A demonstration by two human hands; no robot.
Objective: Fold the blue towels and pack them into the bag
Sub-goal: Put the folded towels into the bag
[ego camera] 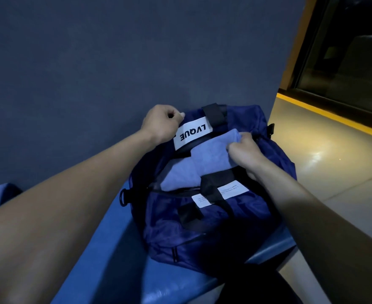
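Blue towel (204,160) sits half inside the open bag (213,216), gripped by the right hand (245,155) while the left hand (162,123) pinches the rim back; letting go could snag the fold.

dim indoor hall, can't pin type: dark felt wall (114,51), polished floor (325,154) with yellow strip (334,119), blue bench (106,249)

— What can't you make out from here?
— My right hand (244,156) covers one end of the folded blue towel (204,159); the bag (224,218) swallows its lower part.
— And the small labels (231,190)?
— Print too small to read.
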